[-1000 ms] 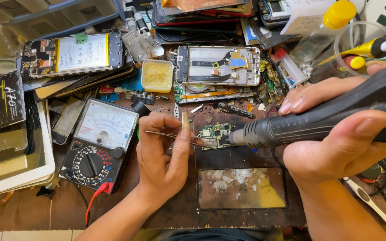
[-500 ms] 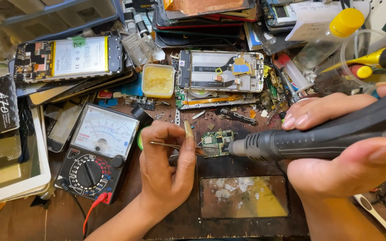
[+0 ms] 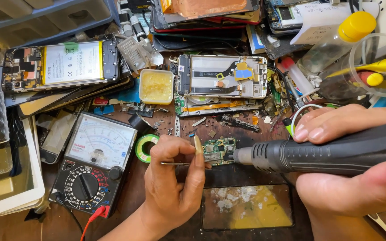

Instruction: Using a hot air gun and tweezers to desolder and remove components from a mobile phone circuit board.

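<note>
Mid-job, judging by the layout: small green circuit board (image 3: 219,151) already out of its phone and lying bare near the middle of the desk (image 3: 126,214), just beyond the glass work plate (image 3: 246,207); rework on it under way, nothing yet refitted. Pinned from the left by thin metal tweezers (image 3: 179,164), pinched firmly between thumb and fingers of the left hand (image 3: 175,183), tips at the board's near edge. Met from the right by the grey metal nozzle of a black, ribbed hot-air handpiece (image 3: 327,154), wrapped tight in the right hand (image 3: 358,165), two fingers laid along the top of the barrel; nozzle mouth just beside the board, touching or not cannot be told. Still open and waiting toward the far edge: a gutted phone frame (image 3: 222,76) with silver shielding, a blue tab and yellow flex, and farther left a second opened phone (image 3: 59,64) showing its flat white battery. Glass plate smeared with crusty white and yellow residue. Between the phones, a square tub of waxy yellow flux (image 3: 156,86). At the left, an analogue multimeter (image 3: 92,167), black casing, pale dial face, red lead trailing to the near edge; a green-cored solder reel (image 3: 146,147) beside it. Loose screws and metal scraps scattered over worn brown wood.
</note>
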